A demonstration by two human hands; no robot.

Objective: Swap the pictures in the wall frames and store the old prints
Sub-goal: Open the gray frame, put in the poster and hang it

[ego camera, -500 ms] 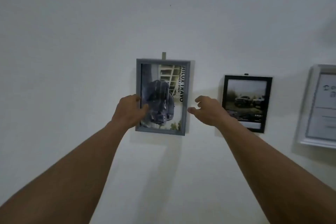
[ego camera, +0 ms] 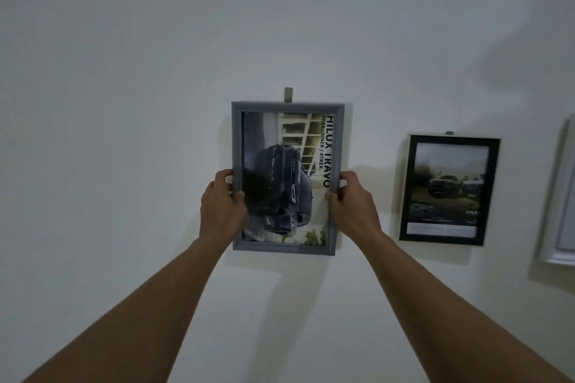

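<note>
Gripping grey frame (ego camera: 287, 106) by both side rails: left hand (ego camera: 222, 205) on the left rail, right hand (ego camera: 350, 205) on the right, thumbs over the front. Frame is against the wall (ego camera: 124, 102) under a tab (ego camera: 288, 95), truck print (ego camera: 280, 183) inside turned sideways. Black frame (ego camera: 449, 190) is to its right, apart.

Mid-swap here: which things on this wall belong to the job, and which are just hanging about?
In the job:
- grey frame, gripped on both side rails by left hand and right hand
- truck print inside it
- black frame, hanging to its right, probably next

Just there:
- white frame, cut off at the right edge, contents unreadable
- wall hook above the grey frame
</note>
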